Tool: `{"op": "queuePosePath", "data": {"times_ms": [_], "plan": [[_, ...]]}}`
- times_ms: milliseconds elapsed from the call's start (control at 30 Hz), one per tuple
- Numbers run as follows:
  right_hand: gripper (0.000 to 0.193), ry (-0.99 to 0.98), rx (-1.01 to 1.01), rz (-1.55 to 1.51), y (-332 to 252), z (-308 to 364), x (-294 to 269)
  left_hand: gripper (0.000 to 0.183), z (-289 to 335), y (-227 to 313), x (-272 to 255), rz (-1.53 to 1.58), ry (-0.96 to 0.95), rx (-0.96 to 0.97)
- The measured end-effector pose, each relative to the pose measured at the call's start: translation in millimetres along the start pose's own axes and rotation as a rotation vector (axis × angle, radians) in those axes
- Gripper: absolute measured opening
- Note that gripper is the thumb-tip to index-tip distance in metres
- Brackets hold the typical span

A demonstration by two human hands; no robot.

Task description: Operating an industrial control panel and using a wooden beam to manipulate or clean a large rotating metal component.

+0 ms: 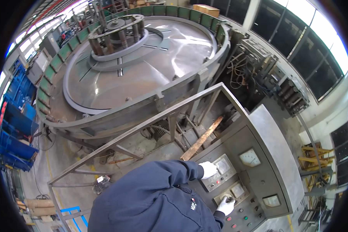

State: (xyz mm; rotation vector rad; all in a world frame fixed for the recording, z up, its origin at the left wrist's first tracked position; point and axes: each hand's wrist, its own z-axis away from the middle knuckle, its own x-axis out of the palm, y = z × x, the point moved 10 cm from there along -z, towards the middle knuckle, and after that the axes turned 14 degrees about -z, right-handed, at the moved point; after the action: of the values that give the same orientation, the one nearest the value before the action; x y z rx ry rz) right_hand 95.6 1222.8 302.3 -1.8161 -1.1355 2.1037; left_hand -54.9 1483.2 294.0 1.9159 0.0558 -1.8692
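Right hand (226, 206): lower centre-right, nearer; fingers seemingly curled on the dark knob (229, 199), just above it.
Left hand (208, 170): above, touching the upper meter box (226, 176); finger spread unclear.
Lower meter box (242, 198): slants toward upper right.
Railing (150, 127): between control panel (241, 149) and round machine (143, 83).

On the left, blue metalwork (17, 131) stacks up tall; far back, a brown box (207, 10). Over right, hoses (236, 71) dangle in loops, windows (315, 58) rise beyond, a yellow frame (317, 156) stands farther right, and nearer, a plank (202, 140) slants near the railing (143, 129).
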Motion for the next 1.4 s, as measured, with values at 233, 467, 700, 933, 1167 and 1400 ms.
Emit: {"op": "queuePosePath", "data": {"times_ms": [233, 467, 700, 933, 1167, 1400], "plan": [[0.033, 0.057, 0.011, 0.085, 22.3, -2.1, 2.3, 0.03, -4.5, 12.2, -10.6, -0.031, -0.088, 0.037], [0.032, 0.042, -0.015, 0.069, 12.0, -2.2, 2.5, 0.026, -2.0, 5.1, -5.1, -0.025, -0.044, 0.03], [0.036, -0.031, 0.044, -0.056, 5.6, 2.3, 0.0, 0.028, -4.9, 6.7, -1.0, -0.008, -0.013, 0.014], [0.036, -0.055, 0.028, -0.019, 2.8, -1.5, 0.9, 0.023, -7.1, 7.5, 2.9, 0.01, 0.065, 0.017], [0.03, 0.014, -0.023, -0.046, -4.8, 2.3, -0.4, 0.022, -1.7, -2.3, -11.1, 0.11, 0.034, -0.013], [0.035, 0.023, 0.05, -0.055, -3.7, 3.9, 0.5, 0.02, -2.6, 0.5, -14.5, 0.068, 0.002, 0.082]]}}
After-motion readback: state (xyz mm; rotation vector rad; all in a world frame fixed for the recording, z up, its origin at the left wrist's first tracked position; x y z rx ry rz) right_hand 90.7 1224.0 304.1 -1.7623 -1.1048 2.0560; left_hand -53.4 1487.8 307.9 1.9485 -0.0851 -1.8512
